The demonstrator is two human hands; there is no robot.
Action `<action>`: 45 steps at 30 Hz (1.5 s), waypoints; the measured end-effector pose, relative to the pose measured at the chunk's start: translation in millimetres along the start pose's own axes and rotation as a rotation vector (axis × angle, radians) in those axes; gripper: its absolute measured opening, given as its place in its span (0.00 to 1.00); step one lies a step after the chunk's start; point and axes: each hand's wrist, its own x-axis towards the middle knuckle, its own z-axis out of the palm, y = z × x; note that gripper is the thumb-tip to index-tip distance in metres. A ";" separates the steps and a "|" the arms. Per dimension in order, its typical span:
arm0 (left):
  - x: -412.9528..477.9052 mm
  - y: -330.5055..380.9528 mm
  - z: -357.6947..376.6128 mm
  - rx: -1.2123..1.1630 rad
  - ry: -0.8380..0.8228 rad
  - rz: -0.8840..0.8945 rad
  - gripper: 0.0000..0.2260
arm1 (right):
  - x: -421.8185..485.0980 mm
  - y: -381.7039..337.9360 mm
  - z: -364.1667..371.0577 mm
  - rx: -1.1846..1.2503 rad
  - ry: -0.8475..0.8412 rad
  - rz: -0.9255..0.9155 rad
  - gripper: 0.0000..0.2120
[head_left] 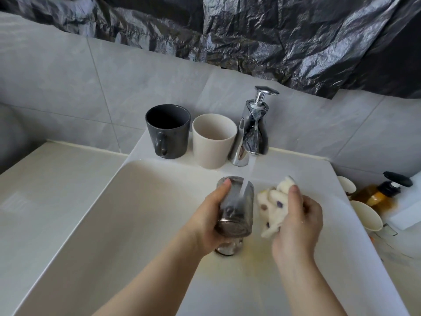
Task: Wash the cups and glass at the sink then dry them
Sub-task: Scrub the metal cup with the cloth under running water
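Smoky grey and see-through, the glass tumbler lies tilted over the middle of the white sink, its open mouth turned away toward the tap and its thick base toward the person. The left hand grips it from the left side: the thumb lies along the top near the rim and the fingers curl underneath, so the tumbler sits just right of the palm, between the two hands. A thin stream of water falls from the chrome tap and strikes the tumbler at its far rim. Below the tumbler, the metal drain shows partly. The right hand holds a bunched white cloth with small dark spots, thumb pressed on its upper fold and fingers curled round it; the cloth hangs just beside the tumbler's right wall, and whether the two touch cannot be told. On the ledge behind the sink, left of the tap, a dark grey mug stands upright with its handle facing forward, and a cream cup stands upright just beside it. A chrome pump dispenser rises behind the tap. At the right edge sit an amber pump bottle and pale paper cups. Crumpled black plastic sheeting hangs over the grey wall tiles.
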 end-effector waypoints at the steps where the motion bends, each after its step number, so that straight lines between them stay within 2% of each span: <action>1: 2.5 -1.4 -1.5 0.033 0.061 0.045 0.32 | -5.2 -2.1 6.9 -0.007 -0.053 -0.037 0.10; 3: 4.3 -2.4 -3.2 0.057 0.139 0.101 0.32 | -15.0 -0.2 18.4 -0.082 -0.267 -0.087 0.10; 6: 2.9 -0.4 -5.4 0.039 0.132 0.138 0.26 | -28.7 7.7 19.5 -0.197 -0.605 -0.037 0.22; 8: 0.8 -2.4 -5.9 0.083 0.128 0.175 0.25 | -25.3 8.7 16.0 -0.234 -0.627 -0.091 0.09; 9: 0.2 -4.5 -4.6 0.111 0.117 0.178 0.26 | -21.8 6.3 15.4 -0.254 -0.601 -0.121 0.09; 10: 0.7 -7.0 -2.7 0.132 0.108 0.177 0.27 | -18.1 4.6 15.0 -0.260 -0.578 -0.141 0.14; 12: 1.4 -9.1 2.5 0.154 0.118 0.230 0.26 | -12.7 2.3 10.7 -0.244 -0.577 -0.092 0.16; 14: 1.2 -5.3 3.9 0.136 0.202 0.301 0.21 | -19.2 2.1 7.0 -0.271 -0.674 -0.109 0.19; 17: -1.8 1.5 -2.0 0.123 0.267 0.331 0.20 | -30.8 11.9 5.8 -0.333 -0.811 -0.181 0.25; 21: -6.9 -1.2 -2.7 0.207 0.262 0.340 0.18 | -25.1 18.2 13.8 -0.413 -0.671 -0.307 0.30; 23: -8.5 -2.7 0.1 0.244 0.220 0.340 0.18 | -22.9 19.7 13.2 -0.489 -0.619 -0.323 0.27; 26: -8.0 -7.2 3.6 0.258 0.179 0.335 0.16 | -20.9 19.6 14.2 -0.444 -0.577 -0.106 0.14; 28: -7.3 -12.3 4.7 0.262 0.185 0.359 0.14 | -18.3 24.8 15.9 -0.338 -0.575 0.045 0.12; 31: -5.2 -16.6 2.6 0.267 0.229 0.416 0.10 | -28.5 30.0 17.9 -0.331 -0.593 0.003 0.18; 36: -2.0 -17.1 1.4 0.273 0.236 0.417 0.12 | -22.5 27.6 19.6 -0.247 -0.464 0.088 0.07; 39: 1.5 -18.3 0.9 0.260 0.250 0.438 0.13 | -20.0 31.2 14.1 -0.255 -0.529 0.050 0.06; 42: 4.2 -18.0 -2.4 0.261 0.276 0.444 0.12 | -31.1 34.0 15.0 -0.341 -0.695 -0.081 0.18; 45: 5.8 -23.1 -2.2 0.295 0.252 0.428 0.15 | -23.0 39.3 15.4 -0.303 -0.577 -0.024 0.17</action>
